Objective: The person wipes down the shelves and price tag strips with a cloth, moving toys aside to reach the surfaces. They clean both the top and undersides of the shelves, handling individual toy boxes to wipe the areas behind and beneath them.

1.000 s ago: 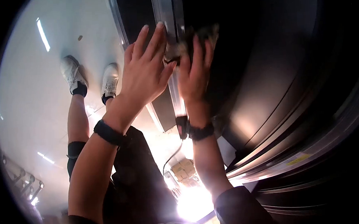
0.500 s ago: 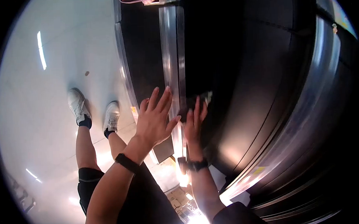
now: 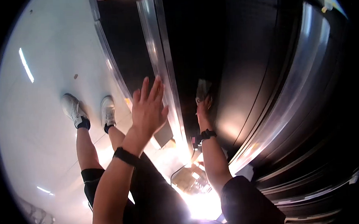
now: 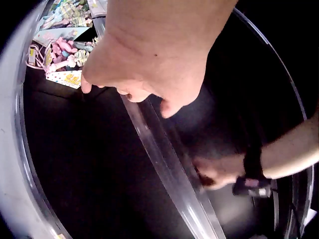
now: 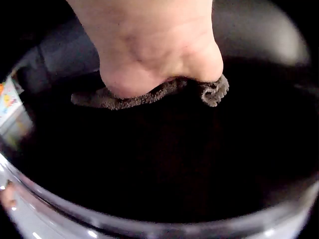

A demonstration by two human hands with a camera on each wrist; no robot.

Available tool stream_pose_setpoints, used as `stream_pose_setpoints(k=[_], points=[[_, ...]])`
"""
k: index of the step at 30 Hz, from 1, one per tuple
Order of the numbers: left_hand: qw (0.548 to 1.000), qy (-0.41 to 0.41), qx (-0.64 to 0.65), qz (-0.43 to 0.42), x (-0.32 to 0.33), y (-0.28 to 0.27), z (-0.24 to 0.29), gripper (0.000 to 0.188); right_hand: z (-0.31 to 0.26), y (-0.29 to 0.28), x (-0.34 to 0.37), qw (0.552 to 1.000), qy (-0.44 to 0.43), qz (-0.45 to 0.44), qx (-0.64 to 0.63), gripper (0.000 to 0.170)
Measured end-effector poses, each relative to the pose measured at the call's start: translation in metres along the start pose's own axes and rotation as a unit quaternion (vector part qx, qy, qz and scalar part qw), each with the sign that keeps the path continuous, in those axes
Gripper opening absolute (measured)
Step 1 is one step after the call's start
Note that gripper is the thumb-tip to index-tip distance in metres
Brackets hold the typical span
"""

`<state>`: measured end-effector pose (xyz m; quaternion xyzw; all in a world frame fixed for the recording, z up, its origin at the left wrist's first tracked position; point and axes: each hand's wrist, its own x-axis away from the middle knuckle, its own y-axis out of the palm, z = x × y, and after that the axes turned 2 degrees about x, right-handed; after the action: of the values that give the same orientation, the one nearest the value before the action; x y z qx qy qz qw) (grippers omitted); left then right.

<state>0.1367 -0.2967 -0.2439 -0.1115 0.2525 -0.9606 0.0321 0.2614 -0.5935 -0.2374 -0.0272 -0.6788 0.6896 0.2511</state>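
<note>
A grey-brown cloth [image 5: 144, 98] lies bunched beneath my right hand [image 5: 162, 55] on a dark surface; its curled end sticks out beside the palm. In the head view the right hand [image 3: 203, 107] is behind the clear divider strip, with part of the cloth [image 3: 203, 88] past the fingers. The fingers are mostly hidden in the right wrist view. My left hand [image 3: 148, 111] is spread with straight fingers beside the clear strip [image 3: 161, 56], holding nothing. From the left wrist view, the left hand [image 4: 149, 64] is over that strip [image 4: 164, 159], thumb pointing down.
Pink and patterned rope-like items [image 4: 65, 52] with cards are at the shelf's far end. Another clear rail [image 3: 309, 66] curves along the right side. White shoes [image 3: 73, 108] stand on the pale floor [image 3: 48, 129] at the left. A bright light glares near the body.
The right hand has shifted away from the clear strip, with the cloth under it, and its fingers no longer look extended. The left hand has moved slightly left and stays spread.
</note>
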Motion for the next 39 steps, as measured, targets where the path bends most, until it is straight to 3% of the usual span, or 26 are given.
stream_pose_setpoints(k=[2, 6, 7, 9, 11, 13, 14, 16, 17, 20, 22, 23, 24, 25, 26, 27, 29, 30, 31, 32, 33, 34, 36, 39], points=[[0.994, 0.051, -0.095, -0.005, -0.002, 0.001, -0.008, 0.061, 0.082, 0.021, 0.036, 0.999, 0.006, 0.013, -0.041, 0.070], [0.992, 0.060, -0.108, -0.016, -0.004, 0.001, -0.011, 0.062, 0.107, 0.039, 0.072, 0.987, 0.024, 0.081, -0.139, 0.065], [0.990, 0.039, -0.115, -0.068, -0.006, -0.001, -0.008, 0.067, 0.108, 0.046, 0.063, 0.980, -0.012, 0.088, -0.180, 0.062], [0.990, 0.029, -0.115, -0.072, -0.009, 0.001, -0.006, 0.068, 0.051, 0.028, 0.062, 0.955, -0.072, -0.012, -0.289, 0.068], [0.992, 0.009, -0.113, -0.058, -0.001, 0.003, 0.002, 0.072, 0.000, 0.018, 0.069, 0.960, -0.217, 0.021, -0.174, 0.069], [0.989, 0.011, -0.135, -0.062, -0.002, 0.004, 0.000, 0.073, -0.051, 0.010, 0.072, 0.929, -0.349, 0.088, -0.085, 0.061], [0.986, 0.008, -0.152, -0.060, -0.003, 0.006, -0.001, 0.074, -0.057, 0.009, 0.070, 0.932, -0.341, 0.088, -0.091, 0.061], [0.982, 0.005, -0.183, -0.049, -0.006, 0.010, -0.006, 0.074, -0.052, 0.005, 0.070, 0.903, -0.415, 0.107, -0.003, 0.055], [0.981, 0.026, -0.192, -0.015, -0.006, 0.016, -0.015, 0.074, -0.039, 0.000, 0.080, 0.922, -0.381, 0.059, -0.045, 0.042], [0.976, 0.044, -0.208, 0.055, -0.017, 0.034, -0.026, 0.078, 0.080, 0.026, 0.090, 0.916, -0.393, 0.074, -0.014, 0.045], [0.972, 0.037, -0.212, 0.097, -0.025, 0.048, -0.028, 0.083, 0.171, 0.037, 0.119, 0.949, -0.310, 0.042, 0.028, 0.048], [0.966, 0.040, -0.213, 0.139, -0.029, 0.055, -0.031, 0.092, 0.227, 0.051, 0.129, 0.970, -0.244, 0.018, -0.011, 0.045], [0.959, 0.047, -0.213, 0.182, -0.026, 0.058, -0.028, 0.102, 0.297, 0.073, 0.133, 0.983, -0.098, -0.022, -0.157, 0.043], [0.974, -0.103, -0.194, 0.046, -0.009, 0.036, 0.035, 0.126, 0.371, 0.099, 0.131, 0.929, 0.069, -0.025, -0.362, 0.040], [0.974, -0.106, -0.193, 0.048, -0.003, 0.049, 0.031, 0.126, 0.438, 0.123, 0.125, 0.846, 0.204, 0.041, -0.491, 0.038], [0.973, -0.108, -0.187, 0.083, -0.001, 0.061, 0.026, 0.126, 0.456, 0.120, 0.126, 0.847, 0.200, 0.037, -0.491, 0.038], [0.971, -0.125, -0.170, 0.115, 0.023, 0.088, 0.029, 0.129, 0.478, 0.113, 0.130, 0.963, 0.010, 0.016, -0.270, 0.053], [0.969, -0.126, -0.179, 0.115, 0.045, 0.106, 0.050, 0.132, 0.476, 0.109, 0.129, 0.964, 0.008, 0.007, -0.265, 0.053], [0.975, -0.021, -0.153, 0.163, 0.066, 0.142, 0.035, 0.125, 0.472, 0.106, 0.128, 0.990, -0.128, 0.045, -0.039, 0.046], [0.965, 0.086, -0.127, 0.214, 0.085, 0.175, 0.016, 0.118, 0.448, 0.107, 0.122, 0.944, -0.265, 0.080, 0.182, 0.041], [0.974, 0.074, -0.119, 0.176, 0.099, 0.192, 0.025, 0.122, 0.389, 0.093, 0.121, 0.970, -0.239, 0.051, 0.015, 0.042], [0.983, 0.059, -0.107, 0.134, 0.115, 0.206, 0.039, 0.126, 0.329, 0.073, 0.123, 0.968, -0.202, 0.016, -0.148, 0.043], [0.985, 0.050, -0.083, 0.143, 0.125, 0.227, 0.050, 0.129, 0.270, 0.062, 0.101, 0.940, -0.326, 0.056, -0.079, 0.043], [0.975, 0.063, -0.087, 0.196, 0.125, 0.235, 0.065, 0.128, 0.207, 0.037, 0.099, 0.908, -0.410, -0.017, -0.084, 0.050]])
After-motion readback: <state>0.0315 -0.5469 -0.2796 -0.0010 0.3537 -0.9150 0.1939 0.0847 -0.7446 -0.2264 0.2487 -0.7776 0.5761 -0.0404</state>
